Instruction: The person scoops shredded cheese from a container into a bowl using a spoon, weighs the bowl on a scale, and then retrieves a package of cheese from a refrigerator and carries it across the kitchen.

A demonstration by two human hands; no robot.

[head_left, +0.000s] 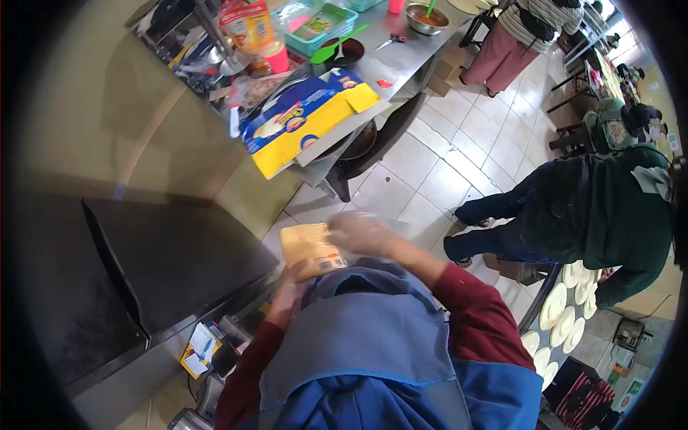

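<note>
A flat yellow-orange package [304, 244] with a printed label, wrapped in plastic, is held in front of my apron [365, 326]. My left hand [290, 281] grips its lower left edge. My right hand [364, 233], in what looks like a clear plastic glove, is at the package's right side and smeared by motion. Its fingers are too blurred to show whether they hold the wrapper. Beyond my hands, a blue and yellow cardboard box [304, 118] lies at the near end of the metal table.
On the metal table [401, 63] are scissors [392, 41], a green spatula [337, 46], a turquoise basket [315, 32] and a bowl of red sauce [428, 20]. A black appliance [179, 251] stands left. A person in dark green [623, 215] leans over dough rounds [553, 306] at right.
</note>
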